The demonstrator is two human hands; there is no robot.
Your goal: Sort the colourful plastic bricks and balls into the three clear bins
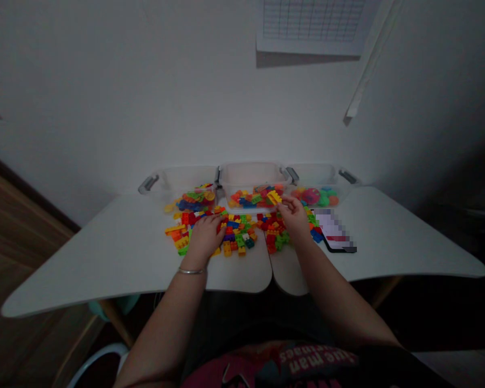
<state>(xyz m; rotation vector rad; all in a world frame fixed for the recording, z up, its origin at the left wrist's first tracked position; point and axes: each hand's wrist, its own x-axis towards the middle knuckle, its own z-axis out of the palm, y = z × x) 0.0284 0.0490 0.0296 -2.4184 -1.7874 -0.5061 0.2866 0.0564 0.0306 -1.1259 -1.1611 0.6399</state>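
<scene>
Loose building bricks [240,226] in red, yellow, green, blue and orange are spread over the middle of the white table [137,253]. My left hand [205,236] rests on the left part of the pile; its fingertips are among the bricks, and what they may hold is too small to tell. My right hand [294,214] pinches a yellow brick [274,198] between thumb and fingers, raised in front of the middle clear bin [253,175]. More bricks lie inside this bin.
Clear bins stand left [186,177] and right [313,173] of the middle one, each holding colourful pieces. A phone [334,231] lies right of my right hand. Behind the table is a wall with a printed sheet [311,24].
</scene>
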